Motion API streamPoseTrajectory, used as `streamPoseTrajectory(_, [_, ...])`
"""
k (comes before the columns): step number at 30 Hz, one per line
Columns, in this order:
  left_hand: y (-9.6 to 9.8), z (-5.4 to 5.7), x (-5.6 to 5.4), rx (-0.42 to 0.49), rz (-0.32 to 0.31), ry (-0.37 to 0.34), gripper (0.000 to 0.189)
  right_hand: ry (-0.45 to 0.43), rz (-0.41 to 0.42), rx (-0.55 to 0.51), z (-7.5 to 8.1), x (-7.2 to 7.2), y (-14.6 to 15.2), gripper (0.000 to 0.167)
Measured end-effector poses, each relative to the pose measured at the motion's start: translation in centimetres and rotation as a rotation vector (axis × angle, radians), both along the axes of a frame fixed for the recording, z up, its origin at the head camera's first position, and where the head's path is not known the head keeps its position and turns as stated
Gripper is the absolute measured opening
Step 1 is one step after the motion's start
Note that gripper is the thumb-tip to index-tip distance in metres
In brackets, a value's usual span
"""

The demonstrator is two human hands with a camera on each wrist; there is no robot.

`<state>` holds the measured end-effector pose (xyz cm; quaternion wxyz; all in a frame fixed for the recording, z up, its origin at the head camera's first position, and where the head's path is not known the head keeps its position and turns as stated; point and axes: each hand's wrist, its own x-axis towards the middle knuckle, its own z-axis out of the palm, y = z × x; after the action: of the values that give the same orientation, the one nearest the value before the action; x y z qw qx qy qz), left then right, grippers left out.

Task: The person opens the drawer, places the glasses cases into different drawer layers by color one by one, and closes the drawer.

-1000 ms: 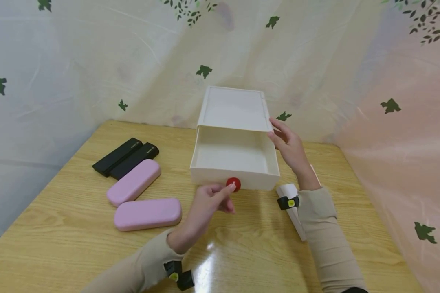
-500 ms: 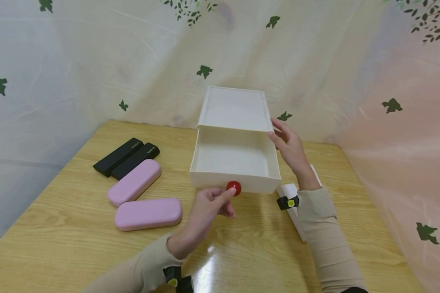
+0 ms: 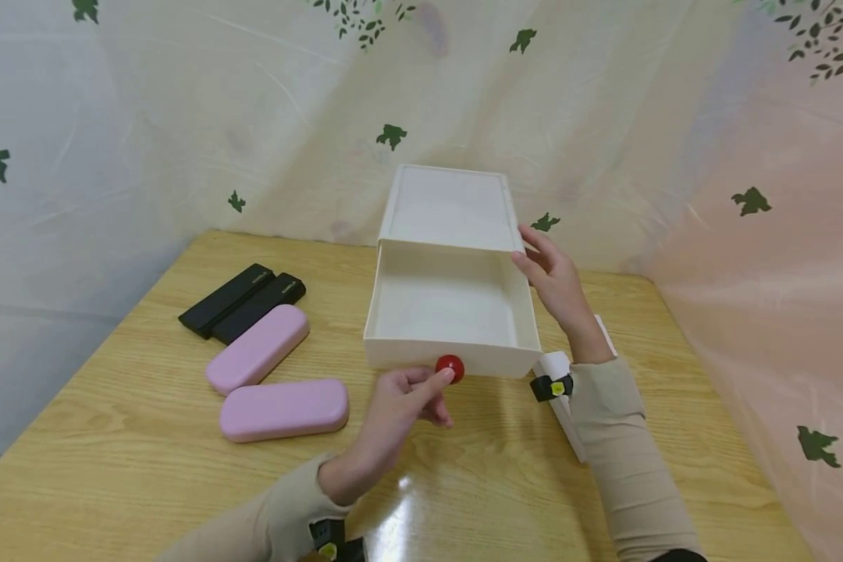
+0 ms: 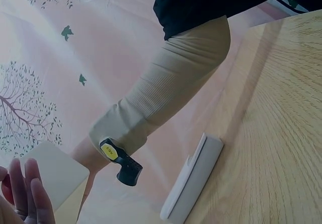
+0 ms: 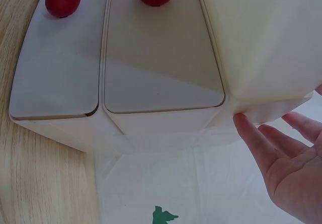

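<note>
A white drawer unit (image 3: 449,204) stands at the back middle of the table, its top drawer (image 3: 449,308) pulled well out. Inside, the drawer's bare white floor shows. My left hand (image 3: 389,410) pinches the round red knob (image 3: 451,367) on the drawer front; in the left wrist view, its fingers (image 4: 32,194) partly cover the knob. My right hand (image 3: 560,293) rests against the unit's right side near the upper front edge, fingers extended, as the right wrist view shows. Below the open drawer, two lower drawers (image 5: 161,58) are closed, each with a red knob.
Two pink cases (image 3: 284,410) and two black cases (image 3: 226,300) lie on the table (image 3: 147,468) at left. A long white object (image 4: 193,181) lies at right, partly under my right forearm. A patterned curtain (image 3: 288,117) hangs behind the table.
My left hand has drawn the top drawer slightly farther out toward me by its knob. My right hand stays in place on the unit's side.
</note>
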<state>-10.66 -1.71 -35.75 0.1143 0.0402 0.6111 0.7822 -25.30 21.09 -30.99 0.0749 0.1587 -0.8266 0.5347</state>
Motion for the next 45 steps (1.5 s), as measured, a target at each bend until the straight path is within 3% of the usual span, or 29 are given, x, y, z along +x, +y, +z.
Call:
streamPoseTrajectory(14, [-0.5,-0.3,0.1,-0.004,-0.028,0.020,0.023,0.014,0.012,-0.002,-0.1,0.1,-0.1,0.053])
streamPoseTrajectory(30, [-1.4,-0.1,-0.2,-0.085,-0.089,0.049,0.038,0.006,0.005,-0.008,-0.2,0.1,0.0,0.053])
streamPoseTrajectory(45, [-3.9,-0.2,-0.2,-0.196,-0.065,0.069,0.039,0.009,0.011,-0.020,-0.3,0.2,-0.1,0.053])
